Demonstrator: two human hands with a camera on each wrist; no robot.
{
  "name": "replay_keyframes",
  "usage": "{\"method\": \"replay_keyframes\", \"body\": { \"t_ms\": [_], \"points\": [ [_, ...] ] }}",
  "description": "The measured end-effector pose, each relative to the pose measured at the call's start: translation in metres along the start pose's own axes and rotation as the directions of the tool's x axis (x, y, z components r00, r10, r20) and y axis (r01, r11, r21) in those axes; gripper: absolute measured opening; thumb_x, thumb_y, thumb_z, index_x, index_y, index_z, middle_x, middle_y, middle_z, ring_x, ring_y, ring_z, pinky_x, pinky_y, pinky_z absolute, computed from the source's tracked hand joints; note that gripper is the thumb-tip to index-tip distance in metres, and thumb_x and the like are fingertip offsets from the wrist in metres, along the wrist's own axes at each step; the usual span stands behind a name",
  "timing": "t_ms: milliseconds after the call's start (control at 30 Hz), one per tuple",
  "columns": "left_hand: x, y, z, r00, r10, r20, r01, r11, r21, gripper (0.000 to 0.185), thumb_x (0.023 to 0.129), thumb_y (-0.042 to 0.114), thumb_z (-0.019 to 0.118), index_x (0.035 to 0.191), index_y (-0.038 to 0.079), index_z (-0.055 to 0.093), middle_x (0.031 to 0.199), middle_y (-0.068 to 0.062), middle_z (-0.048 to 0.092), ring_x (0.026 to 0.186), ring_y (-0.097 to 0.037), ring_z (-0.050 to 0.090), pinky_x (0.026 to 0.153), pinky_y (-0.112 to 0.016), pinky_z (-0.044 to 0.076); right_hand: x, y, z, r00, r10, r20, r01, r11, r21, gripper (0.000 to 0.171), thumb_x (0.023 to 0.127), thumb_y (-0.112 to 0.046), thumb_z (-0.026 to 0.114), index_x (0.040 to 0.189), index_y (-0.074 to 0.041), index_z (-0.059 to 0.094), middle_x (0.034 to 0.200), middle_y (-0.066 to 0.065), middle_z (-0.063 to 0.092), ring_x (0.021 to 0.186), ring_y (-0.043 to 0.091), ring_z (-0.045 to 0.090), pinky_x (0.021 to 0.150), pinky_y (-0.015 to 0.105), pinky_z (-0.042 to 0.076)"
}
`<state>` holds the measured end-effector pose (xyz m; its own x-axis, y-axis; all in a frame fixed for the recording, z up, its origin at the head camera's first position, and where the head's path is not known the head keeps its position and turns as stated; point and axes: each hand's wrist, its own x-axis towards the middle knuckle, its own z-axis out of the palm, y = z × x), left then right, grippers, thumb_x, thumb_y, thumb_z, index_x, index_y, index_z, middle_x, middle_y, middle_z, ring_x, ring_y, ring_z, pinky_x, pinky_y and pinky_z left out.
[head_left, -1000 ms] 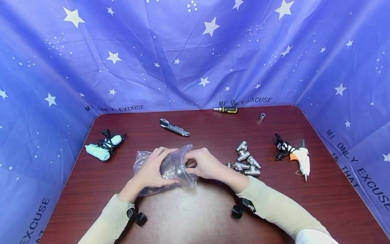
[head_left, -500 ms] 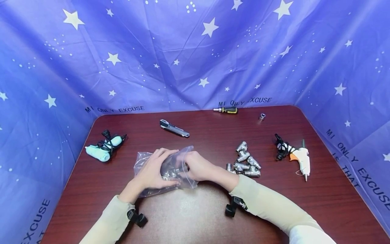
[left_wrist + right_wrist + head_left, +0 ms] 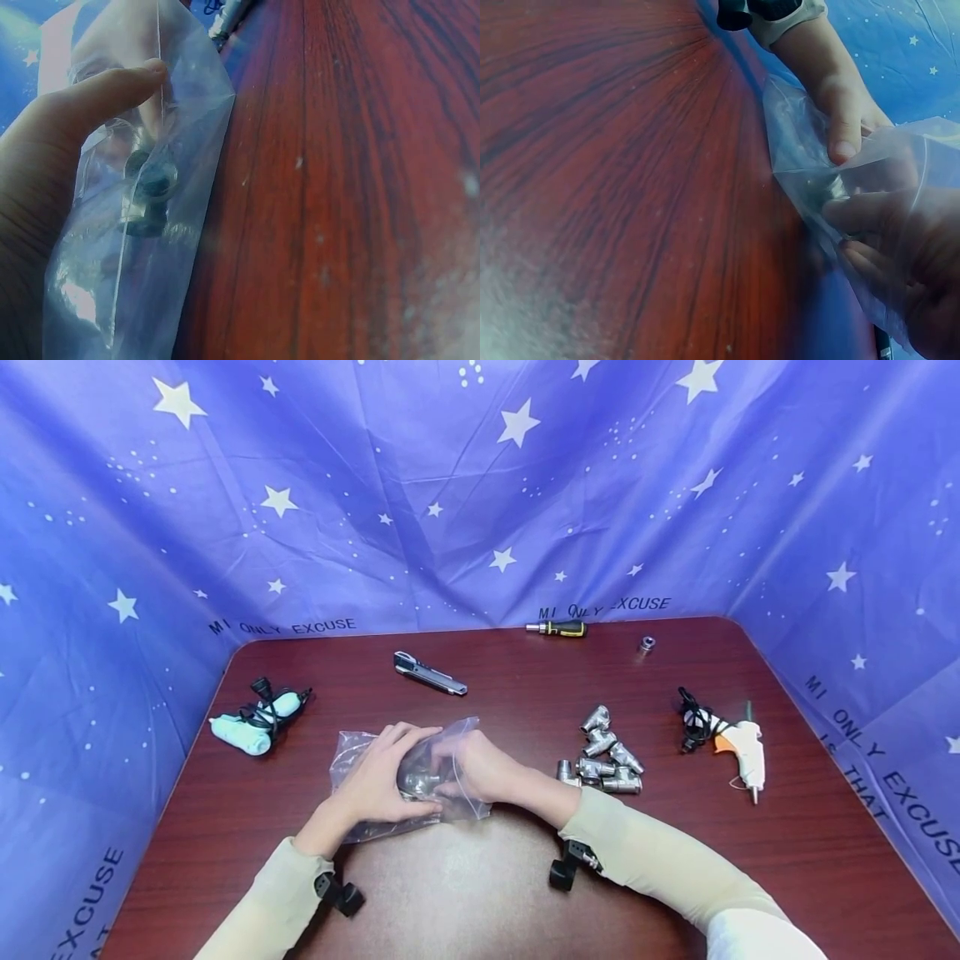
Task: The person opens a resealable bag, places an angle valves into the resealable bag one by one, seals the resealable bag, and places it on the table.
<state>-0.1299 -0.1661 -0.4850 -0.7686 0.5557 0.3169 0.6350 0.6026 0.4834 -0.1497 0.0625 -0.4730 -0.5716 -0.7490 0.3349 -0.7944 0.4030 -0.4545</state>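
Observation:
A clear plastic zip bag (image 3: 470, 808) lies on its side at the middle of the table, its mouth facing right. My left hand (image 3: 378, 783) grips it from above, thumb along the near side and fingers over the far side. The fingers of my right hand (image 3: 483, 767) reach through the mouth into the bag. At their tips is a shiny metal pipe fitting (image 3: 835, 187), which they pinch, seen through the film. In the left wrist view a fitting (image 3: 148, 199) shows inside the bag below the thumb. Part of the contents is hidden by my left hand.
Several chrome pipe fittings (image 3: 600, 743) lie in a group right of my right hand. A white glue gun (image 3: 746, 752) is at the right, a light blue corded tool (image 3: 247, 731) at the left. Behind lie a utility knife (image 3: 430, 674), a screwdriver (image 3: 558, 628) and a small metal piece (image 3: 647, 645).
My right hand has moved left, from the bag's mouth to deeper inside with the pipe fitting. My left hand has stayed on the bag.

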Motion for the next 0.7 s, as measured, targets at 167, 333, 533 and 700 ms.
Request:
{"method": "replay_keyframes", "body": {
  "t_ms": [167, 333, 533, 700],
  "points": [
    [0.000, 0.000, 0.000, 1.000, 0.011, 0.003, -0.011, 1.000, 0.007, 0.108, 0.062, 0.056, 0.098, 0.154, 0.018, 0.055, 0.133, 0.002, 0.064, 0.116, -0.018, 0.058, 0.098, -0.047, 0.054, -0.003, -0.001, 0.002, 1.000, 0.020, 0.010, -0.020, 0.999, -0.025, 0.024, 0.077, -0.020, 0.093, 0.086, -0.013, 0.073, 0.082, -0.003, 0.074, 0.072, 0.007, 0.065, 0.070, 0.015, 0.053],
    [-0.001, 0.000, 0.001, 1.000, 0.014, 0.007, -0.014, 1.000, 0.012, 0.108, 0.062, 0.057, 0.097, 0.154, 0.018, 0.055, 0.132, 0.003, 0.064, 0.116, -0.017, 0.058, 0.098, -0.046, 0.054, -0.006, -0.003, 0.002, 0.998, 0.047, 0.030, -0.045, 0.997, -0.059, 0.022, 0.079, -0.022, 0.092, 0.088, -0.013, 0.074, 0.081, -0.002, 0.075, 0.068, 0.007, 0.061, 0.067, 0.016, 0.051],
    [0.000, 0.001, 0.000, 1.000, 0.023, 0.001, -0.023, 1.000, 0.011, 0.108, 0.062, 0.056, 0.098, 0.154, 0.019, 0.055, 0.131, 0.003, 0.064, 0.115, -0.017, 0.058, 0.097, -0.046, 0.054, -0.008, -0.003, -0.002, 0.997, 0.042, 0.062, -0.039, 0.998, -0.046, 0.018, 0.083, -0.020, 0.089, 0.095, -0.013, 0.079, 0.090, 0.000, 0.080, 0.075, 0.010, 0.069, 0.074, 0.018, 0.056],
    [-0.001, 0.001, -0.001, 1.000, 0.018, 0.001, -0.018, 1.000, 0.012, 0.107, 0.062, 0.056, 0.097, 0.153, 0.018, 0.055, 0.132, 0.002, 0.064, 0.115, -0.016, 0.058, 0.098, -0.046, 0.054, -0.013, -0.002, -0.013, 0.992, 0.056, 0.117, -0.058, 0.998, 0.014, 0.019, 0.089, -0.015, 0.083, 0.108, -0.014, 0.081, 0.102, -0.002, 0.082, 0.089, 0.009, 0.073, 0.084, 0.021, 0.059]
  ]
}}
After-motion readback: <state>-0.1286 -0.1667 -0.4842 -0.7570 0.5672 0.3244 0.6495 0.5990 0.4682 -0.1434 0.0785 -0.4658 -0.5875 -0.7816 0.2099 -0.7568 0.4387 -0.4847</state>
